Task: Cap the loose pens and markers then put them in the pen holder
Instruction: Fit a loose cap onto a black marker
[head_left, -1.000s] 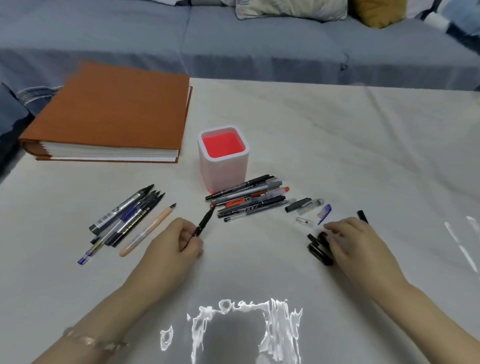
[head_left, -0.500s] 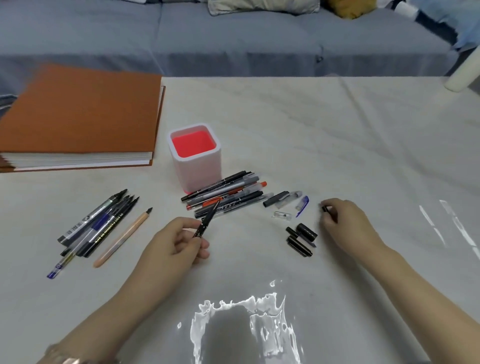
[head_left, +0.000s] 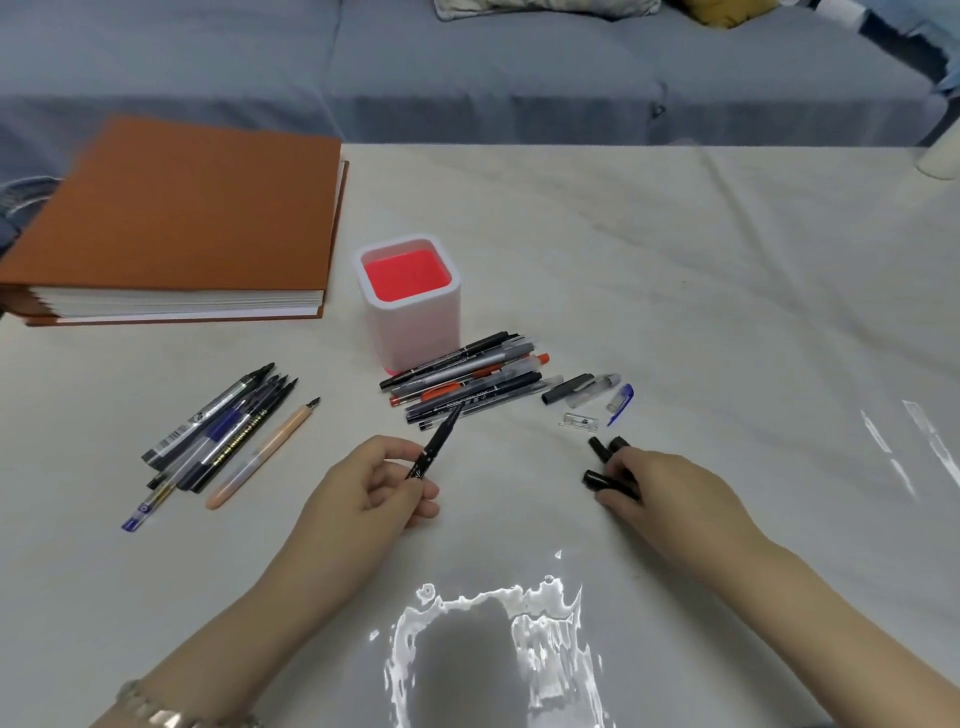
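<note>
A white pen holder (head_left: 410, 332) with a red inside stands mid-table. Several pens (head_left: 467, 379) lie piled against its right foot. Another bunch of uncapped pens and markers (head_left: 218, 436) lies to the left. My left hand (head_left: 363, 488) grips a thin black uncapped pen (head_left: 441, 436), tip pointing up and right toward the pile. My right hand (head_left: 670, 493) curls its fingertips onto a black cap (head_left: 595, 479); a second black cap (head_left: 597, 448) lies just above it. More loose caps, black (head_left: 566, 388), clear (head_left: 592, 389) and blue (head_left: 621, 397), lie beyond.
A thick orange-covered book (head_left: 182, 218) lies at the back left of the pale table (head_left: 675, 286). A grey sofa (head_left: 467, 67) runs along the far edge. A white object (head_left: 940, 161) stands at the far right corner.
My right hand came back from the far right to the black caps near me. My left hand lifted the black pen slightly and turned its tip toward the pile.
</note>
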